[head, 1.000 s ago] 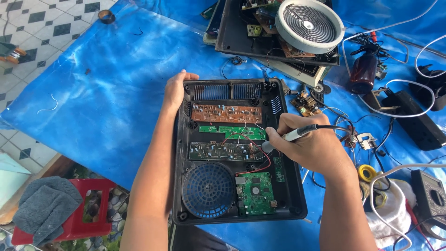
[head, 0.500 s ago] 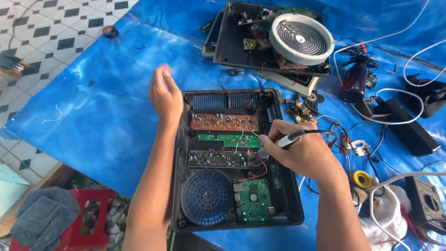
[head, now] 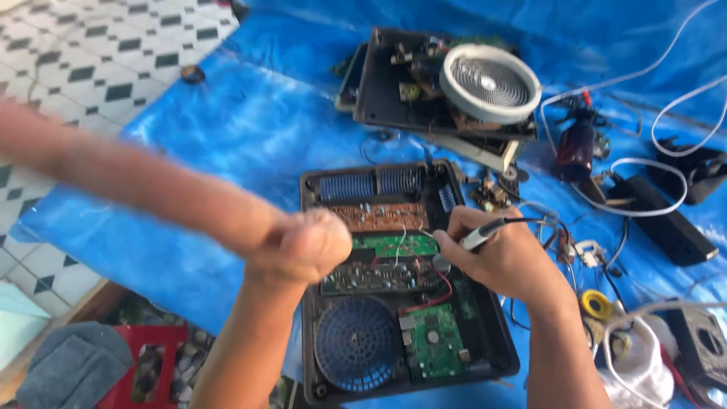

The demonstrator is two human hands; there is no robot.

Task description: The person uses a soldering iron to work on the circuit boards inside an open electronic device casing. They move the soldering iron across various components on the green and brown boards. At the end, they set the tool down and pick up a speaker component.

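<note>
The right hand is closed round a slim grey soldering iron, held like a pen. The iron's long axis runs on a slant, its cord end up and to the right and its tip pointing down and to the left, onto the boards inside the opened appliance case. That dark case lies flat on the blue tarpaulin, its longer side running away from the person, with the finned heat sink at the far end and the round blue fan at the near end. Between them sit a brown circuit board, a green one just beside the iron's tip, and a smaller green board beside the fan. The left hand is raised over the case's left edge, curled into a loose fist; it is blurred, so whether it holds anything cannot be told. A blurred forearm crosses the view from the left toward it. Farther off lies a second opened unit with a round white coil, and to the right a yellow roll among loose cables.
</note>
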